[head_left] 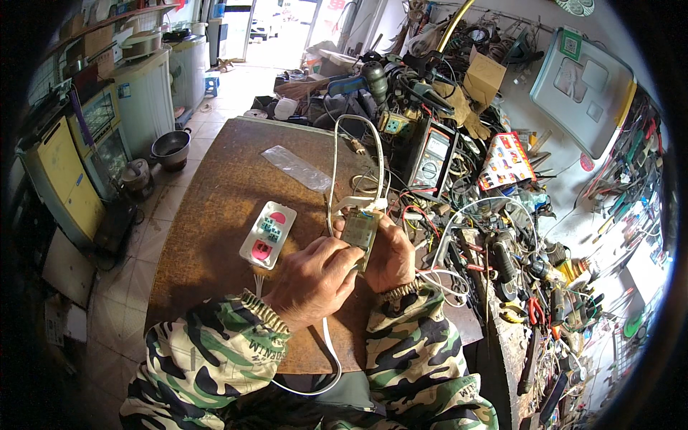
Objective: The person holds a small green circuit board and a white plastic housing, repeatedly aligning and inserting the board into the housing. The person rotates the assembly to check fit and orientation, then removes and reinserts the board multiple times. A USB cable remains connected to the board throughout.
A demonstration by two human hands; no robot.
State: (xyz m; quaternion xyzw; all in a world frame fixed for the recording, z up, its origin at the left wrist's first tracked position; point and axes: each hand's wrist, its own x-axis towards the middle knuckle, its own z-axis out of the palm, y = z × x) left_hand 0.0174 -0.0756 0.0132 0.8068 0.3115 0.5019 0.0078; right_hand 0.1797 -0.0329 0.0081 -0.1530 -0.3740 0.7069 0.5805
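Both my hands are over the wooden table, around a small olive-tan rectangular module (360, 231) with thin wires and a white cable (337, 154) at its far end. My right hand (393, 259) cradles it from the right and beneath, thumb along its edge. My left hand (317, 278) has its fingers bent against the near left side; its fingertips are partly hidden. Left of them lies a white plastic panel (249, 250) with pink patches and green socket-like parts. A clear plastic bag (296, 168) rests farther back.
The brown table (193, 236) ends at a tiled floor on the left. Tangled cables, a multimeter (431, 159), pliers (535, 310) and other tools crowd the right side. The white cable also hangs near my lap. A dark pot (171, 149) stands on the floor.
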